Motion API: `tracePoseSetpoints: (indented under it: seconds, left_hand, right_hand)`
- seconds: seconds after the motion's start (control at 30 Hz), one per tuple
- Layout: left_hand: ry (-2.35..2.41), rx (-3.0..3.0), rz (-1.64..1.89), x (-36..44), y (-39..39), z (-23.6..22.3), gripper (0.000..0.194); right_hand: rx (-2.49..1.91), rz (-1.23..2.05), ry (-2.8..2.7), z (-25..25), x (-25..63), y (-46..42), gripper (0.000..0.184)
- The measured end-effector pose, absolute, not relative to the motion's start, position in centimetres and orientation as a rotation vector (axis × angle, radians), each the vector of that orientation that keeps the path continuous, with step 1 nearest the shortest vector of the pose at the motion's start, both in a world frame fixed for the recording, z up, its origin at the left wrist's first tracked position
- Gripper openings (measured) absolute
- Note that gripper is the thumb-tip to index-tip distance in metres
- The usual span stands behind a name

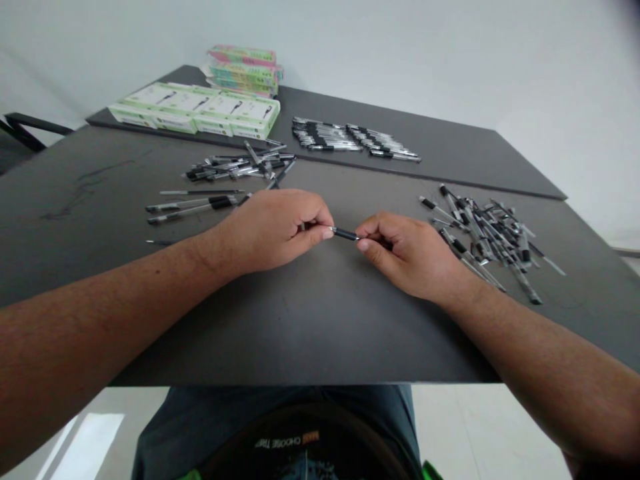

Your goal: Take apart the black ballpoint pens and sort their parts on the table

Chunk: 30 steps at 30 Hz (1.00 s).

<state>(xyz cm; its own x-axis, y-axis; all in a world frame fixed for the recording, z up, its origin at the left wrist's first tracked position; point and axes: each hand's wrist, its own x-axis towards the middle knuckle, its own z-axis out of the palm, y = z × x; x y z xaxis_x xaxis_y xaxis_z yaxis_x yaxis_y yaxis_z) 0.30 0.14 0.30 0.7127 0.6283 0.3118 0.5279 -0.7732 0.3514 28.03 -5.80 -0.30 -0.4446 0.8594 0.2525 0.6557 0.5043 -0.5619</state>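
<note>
Over the middle of the dark table, a pen [345, 234] with a black grip is held level between both hands. My left hand [285, 227] pinches its left end, and the rest of that end is hidden in the fingers. At the right end, the thumb and fingertips of my right hand [405, 250] close on the silvery tip. Behind and left of my left hand lie a few clear pens with black grips [195, 205] and a thin refill [200, 192]. Just right of my right hand is a loose heap of pens and pen parts [493, 233].
A pile of pens [240, 163] lies at the back left. On a raised dark board [450, 153] are two rows of pens [327, 135], several green-white boxes [200, 110] and stacked pink-green boxes [245, 70]. The table [300, 333] ends at my lap.
</note>
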Motion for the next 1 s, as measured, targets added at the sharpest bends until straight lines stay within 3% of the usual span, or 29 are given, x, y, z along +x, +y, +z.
tracePoseSetpoints:
  seconds: [0.33,0.63,0.8,1.0]
  left_hand:
    - [0.738,2.782,0.649,0.06,-0.15,0.97,0.028]
    - [0.791,2.738,0.544,0.44,-0.23,0.7,0.025]
    - [0.755,2.777,0.517,0.63,-0.56,1.03,0.028]
    - [0.824,2.758,0.496,0.63,-0.62,1.09,0.029]
  right_hand:
    - [-1.232,0.707,-2.239,0.28,28.12,-6.18,0.019]
    - [-1.161,0.494,-2.331,-0.33,27.48,-6.06,0.019]
    - [-1.128,0.511,-2.372,-0.32,27.55,-5.99,0.029]
    - [-1.076,0.475,-2.344,-0.52,27.49,-6.14,0.02]
